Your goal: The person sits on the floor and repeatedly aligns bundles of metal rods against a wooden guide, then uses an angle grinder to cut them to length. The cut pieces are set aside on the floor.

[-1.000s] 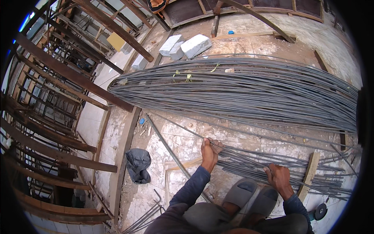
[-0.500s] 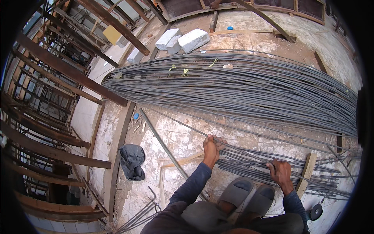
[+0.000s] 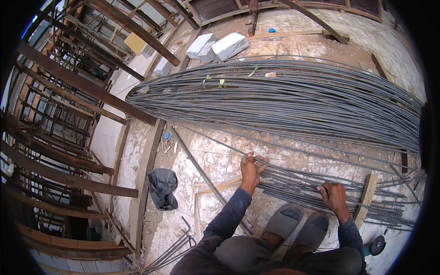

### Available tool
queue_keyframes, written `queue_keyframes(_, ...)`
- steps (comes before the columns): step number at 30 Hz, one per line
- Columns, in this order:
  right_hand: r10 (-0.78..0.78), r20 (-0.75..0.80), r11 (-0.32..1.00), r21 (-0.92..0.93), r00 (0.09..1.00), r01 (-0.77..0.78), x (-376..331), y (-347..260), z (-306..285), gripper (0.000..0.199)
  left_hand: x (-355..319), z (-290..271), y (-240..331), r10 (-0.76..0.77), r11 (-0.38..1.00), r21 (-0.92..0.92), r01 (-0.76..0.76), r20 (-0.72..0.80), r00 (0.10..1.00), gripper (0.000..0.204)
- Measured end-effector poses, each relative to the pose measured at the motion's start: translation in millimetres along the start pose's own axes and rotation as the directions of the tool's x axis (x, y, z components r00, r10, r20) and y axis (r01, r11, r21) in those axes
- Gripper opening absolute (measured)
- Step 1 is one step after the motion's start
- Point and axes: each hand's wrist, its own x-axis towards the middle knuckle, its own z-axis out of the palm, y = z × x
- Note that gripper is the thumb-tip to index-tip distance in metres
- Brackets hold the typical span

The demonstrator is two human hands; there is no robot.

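While white blocks (image 3: pixel 219 46) lie far, hands grip rods (image 3: pixel 311 188).

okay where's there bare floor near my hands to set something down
Bare floor lies left of your left hand, between the long pipe and the big rebar pile. Another patch sits between the grey cloth and the pipe. It is crowded between your left hand and right hand, where the small rebar bundle lies, and at your sandals.
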Motion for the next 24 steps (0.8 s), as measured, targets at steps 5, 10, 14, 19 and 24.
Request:
queue_keyframes(5, -0.016, -0.041, 1.0, 0.004, 0.999, 0.016, -7, -1, 2, 0.027, 3, -6, -2, 0.05, 0.998, 0.022, -0.05, 0.027, 0.998, 0.018)
queue_keyframes(10, 0.005, -0.047, 1.0, 0.019, 0.999, -0.004, -3, 0, 0, 0.027, 0, 0, 2, 0.028, 0.999, 0.036, -0.029, 0.008, 1.0, 0.017)
queue_keyframes(14, -0.005, -0.001, 1.0, 0.021, 1.0, 0.005, -3, 6, 4, 0.025, 3, -5, -2, 0.025, 0.997, 0.072, -0.027, 0.029, 0.999, 0.018)
queue_keyframes(19, -0.004, 0.03, 0.999, 0.048, 1.0, 0.002, -5, 3, 3, 0.024, 1, -8, 0, 0.012, 0.995, 0.101, -0.016, 0.033, 0.999, 0.019)
queue_keyframes(24, 0.001, 0.029, 0.998, 0.061, 1.0, -0.002, -3, 2, 0, 0.023, -5, 1, 6, 0.002, 0.994, 0.105, -0.005, 0.029, 1.0, 0.01)
